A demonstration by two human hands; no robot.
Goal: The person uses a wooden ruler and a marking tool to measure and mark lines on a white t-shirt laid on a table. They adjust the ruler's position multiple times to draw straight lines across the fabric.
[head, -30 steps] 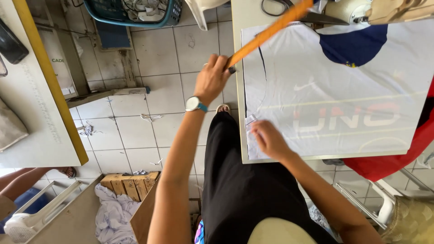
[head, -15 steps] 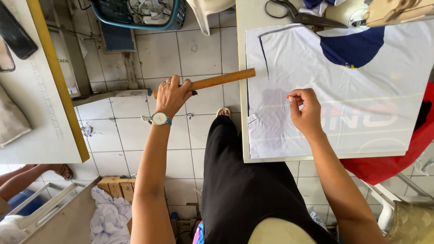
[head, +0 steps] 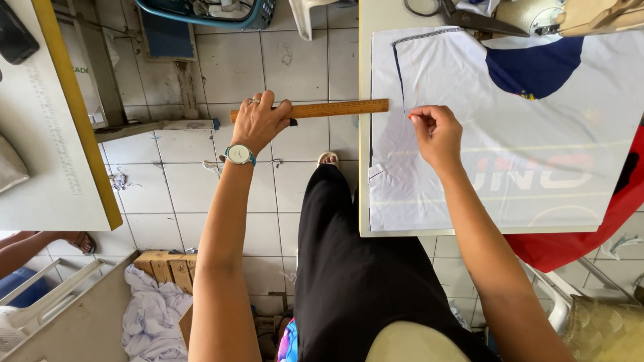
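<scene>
My left hand point(head: 258, 121), with a wristwatch and a ring, grips a wooden ruler point(head: 335, 108) near its left end and holds it level over the tiled floor, its right tip reaching the table's edge. My right hand point(head: 436, 131) rests on a white garment point(head: 483, 134) with a dark blue patch, spread flat on the table point(head: 363, 67). Its fingers pinch something small that I cannot make out, perhaps chalk.
Scissors point(head: 469, 17) lie at the table's far edge. Red fabric point(head: 590, 228) hangs off the right side. A second table with a yellow edge point(head: 74, 114) stands at the left. White cloth point(head: 151, 312) and a wooden crate point(head: 164, 268) lie on the floor. Another person's arm point(head: 40, 245) shows at lower left.
The ruler came down off the garment, swung from slanted to level and shifted left over the floor. My right hand moved up the garment from its lower edge to its middle.
</scene>
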